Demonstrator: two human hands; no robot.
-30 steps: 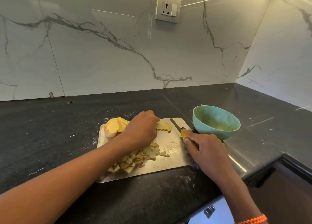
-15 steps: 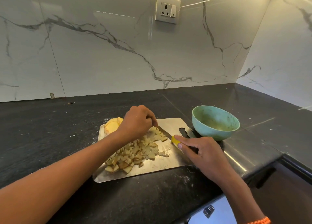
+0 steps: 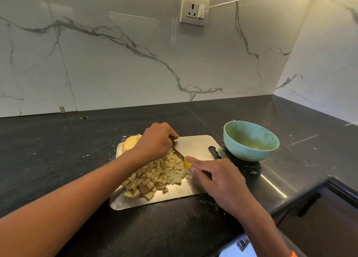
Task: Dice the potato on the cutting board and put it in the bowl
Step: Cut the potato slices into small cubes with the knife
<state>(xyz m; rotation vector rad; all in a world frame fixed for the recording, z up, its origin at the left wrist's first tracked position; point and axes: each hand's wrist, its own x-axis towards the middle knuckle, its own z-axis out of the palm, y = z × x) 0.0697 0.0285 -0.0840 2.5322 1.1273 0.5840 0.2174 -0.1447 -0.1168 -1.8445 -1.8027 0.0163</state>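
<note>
A: So, where's the potato?

B: Mostly diced, piled mid-board, center frame. Uncut slices at board's upper-left corner. Bowl just right of board, no dice in it yet.

A: Grips?

B: Right hand clenched on knife handle. Left hand curled over the pile; can't tell if it's holding anything.

A: Risks?

B: Blade runs under left fingers, so a fast stroke could nick them. Dice near board's lower edge may spill onto tabletop.

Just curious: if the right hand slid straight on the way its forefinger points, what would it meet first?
Most likely the diced potato heaped on the board. The right hand points up-left along the knife; beyond the heap waits the left hand. Depth is hard to judge.
</note>
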